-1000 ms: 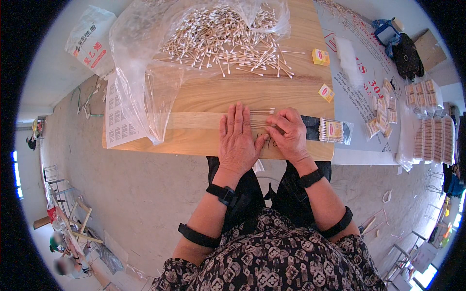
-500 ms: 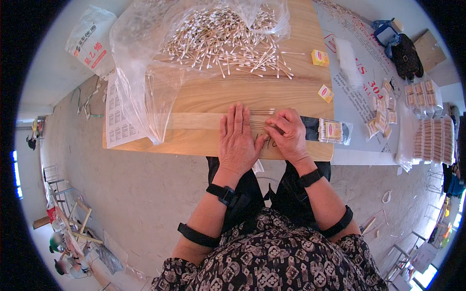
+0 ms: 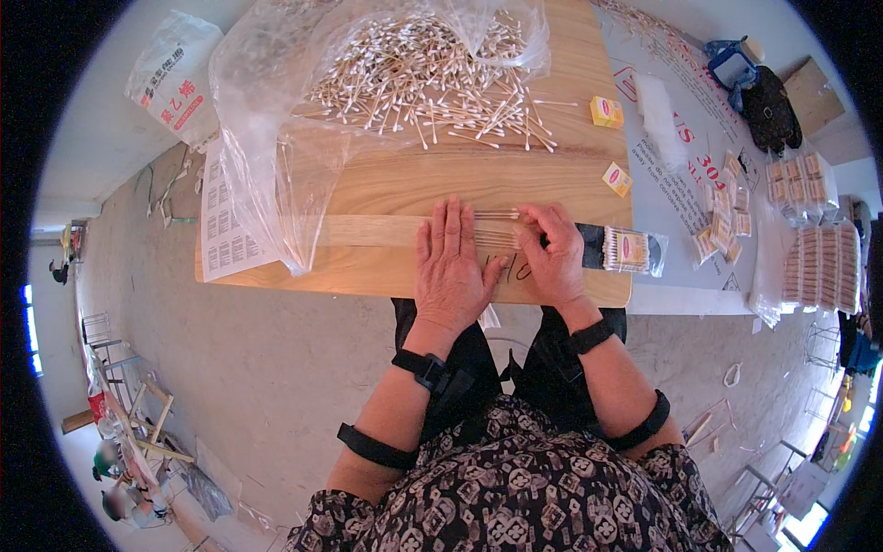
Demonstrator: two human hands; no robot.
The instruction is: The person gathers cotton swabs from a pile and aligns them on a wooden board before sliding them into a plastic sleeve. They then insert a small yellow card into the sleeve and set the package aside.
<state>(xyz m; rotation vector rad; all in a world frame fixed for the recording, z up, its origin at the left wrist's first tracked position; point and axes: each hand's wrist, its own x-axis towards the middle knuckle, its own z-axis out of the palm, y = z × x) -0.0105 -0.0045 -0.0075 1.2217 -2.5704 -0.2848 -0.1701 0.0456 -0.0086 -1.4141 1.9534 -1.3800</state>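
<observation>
Cotton swabs (image 3: 498, 237) lie in a row mid-frame on the counter (image 3: 552, 175). The left hand (image 3: 449, 262), grip flattened, seems to steady them; the right hand (image 3: 554, 256) curls at their heads, its grip unclear. A clear bag (image 3: 299, 184) crowds upper left; a swab packet (image 3: 628, 248) limits space at right.

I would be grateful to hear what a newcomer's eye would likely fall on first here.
Probably the big heap of swabs at the far side of the wooden table. Next, near the front edge, the left hand lies flat over a small row of swabs, with the right hand at their tips. Stacked packs stand out at the far right.
</observation>
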